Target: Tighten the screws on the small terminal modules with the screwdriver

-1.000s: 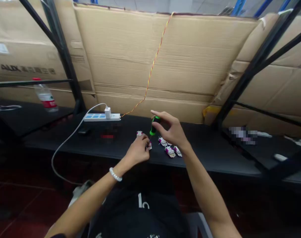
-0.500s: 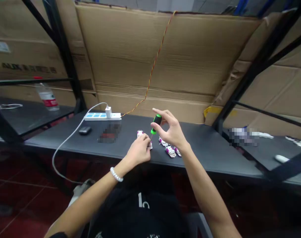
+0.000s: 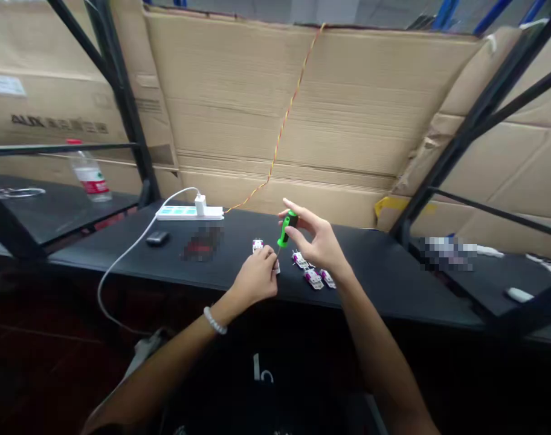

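Observation:
My right hand grips the green and black handle of a screwdriver between thumb and fingers. The screwdriver leans a little, its thin shaft pointing down to my left hand. That hand is closed around a small white and purple part, mostly hidden by the fingers, low over the table. Just beyond it lies another white and purple part. To the right, under my right hand, several similar parts lie grouped on the black table.
A white power strip with a plugged-in charger sits at the back left; its white cable hangs over the front edge. A small black object lies nearby. Cardboard walls the back, and black metal posts frame both sides.
The screwdriver handle has turned, now showing more green on its side. Both hands keep nearly the same place. The whole view has shifted slightly and looks brighter at the back.

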The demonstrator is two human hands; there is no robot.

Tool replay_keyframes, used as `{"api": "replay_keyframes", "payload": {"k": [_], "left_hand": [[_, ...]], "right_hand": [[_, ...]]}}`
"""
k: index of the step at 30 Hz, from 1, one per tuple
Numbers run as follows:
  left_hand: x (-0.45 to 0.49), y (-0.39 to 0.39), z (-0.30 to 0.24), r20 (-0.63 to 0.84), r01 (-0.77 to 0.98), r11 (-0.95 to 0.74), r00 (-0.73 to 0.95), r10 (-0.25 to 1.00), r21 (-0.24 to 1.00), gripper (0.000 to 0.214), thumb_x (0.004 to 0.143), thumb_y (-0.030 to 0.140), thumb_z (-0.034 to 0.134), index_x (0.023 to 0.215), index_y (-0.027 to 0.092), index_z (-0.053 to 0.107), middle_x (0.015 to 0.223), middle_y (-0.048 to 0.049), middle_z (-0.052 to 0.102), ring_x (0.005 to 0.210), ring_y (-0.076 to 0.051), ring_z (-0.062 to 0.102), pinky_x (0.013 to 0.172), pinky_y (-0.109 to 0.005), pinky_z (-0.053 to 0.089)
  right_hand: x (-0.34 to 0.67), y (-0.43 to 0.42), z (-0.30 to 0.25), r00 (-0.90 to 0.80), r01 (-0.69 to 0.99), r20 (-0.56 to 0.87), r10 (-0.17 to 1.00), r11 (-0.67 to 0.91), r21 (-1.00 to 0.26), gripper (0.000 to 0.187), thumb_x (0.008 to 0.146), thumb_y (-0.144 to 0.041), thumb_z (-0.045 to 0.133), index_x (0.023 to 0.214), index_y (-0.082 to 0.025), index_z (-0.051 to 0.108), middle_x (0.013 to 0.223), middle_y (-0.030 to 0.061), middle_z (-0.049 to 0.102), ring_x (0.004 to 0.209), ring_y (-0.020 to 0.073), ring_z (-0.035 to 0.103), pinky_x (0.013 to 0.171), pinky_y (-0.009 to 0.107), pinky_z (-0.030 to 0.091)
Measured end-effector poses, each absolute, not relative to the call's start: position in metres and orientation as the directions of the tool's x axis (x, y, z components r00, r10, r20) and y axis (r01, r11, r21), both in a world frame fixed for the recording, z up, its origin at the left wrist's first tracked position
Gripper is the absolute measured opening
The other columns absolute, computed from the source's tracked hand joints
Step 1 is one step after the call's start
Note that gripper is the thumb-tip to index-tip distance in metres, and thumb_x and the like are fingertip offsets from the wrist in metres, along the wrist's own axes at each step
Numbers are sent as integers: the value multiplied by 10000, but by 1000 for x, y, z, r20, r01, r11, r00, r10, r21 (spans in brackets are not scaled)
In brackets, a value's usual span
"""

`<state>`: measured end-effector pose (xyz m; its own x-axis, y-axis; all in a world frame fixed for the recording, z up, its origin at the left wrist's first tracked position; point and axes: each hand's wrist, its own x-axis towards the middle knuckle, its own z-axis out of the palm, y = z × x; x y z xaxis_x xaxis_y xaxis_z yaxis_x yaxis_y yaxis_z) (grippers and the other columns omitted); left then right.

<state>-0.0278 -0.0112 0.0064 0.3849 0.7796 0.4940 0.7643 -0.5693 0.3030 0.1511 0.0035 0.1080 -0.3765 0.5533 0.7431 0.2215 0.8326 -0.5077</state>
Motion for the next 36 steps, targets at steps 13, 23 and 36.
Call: {"api": "replay_keyframes", "payload": {"k": [13,23,36], "left_hand": [[-28,-11,6,484,787,-559,394,782,262,145,859,83,589,936,202,618,1118,-143,636,1066,-318,634,986,-489,587],[-29,-9,6,501,771,-566,380,778,294,158,839,74,601,915,211,620,1106,-135,644,1052,-319,632,959,-490,597],[-28,-6,3,498,765,-553,357,791,329,150,827,69,608,889,206,597,1113,-136,639,1038,-306,654,962,-465,604]], "right_hand": [[141,-11,110,-309,435,807,504,829,-351,397,963,-359,753,1345,-251,740,1061,86,752,830,228,688,831,416,634],[143,-10,112,-296,444,800,521,817,-368,366,954,-368,773,1306,-269,755,1044,75,726,848,226,693,832,400,629],[146,2,106,-340,350,778,529,839,-418,551,993,-327,680,1538,-287,607,1182,102,718,1006,250,688,912,421,622]]}}
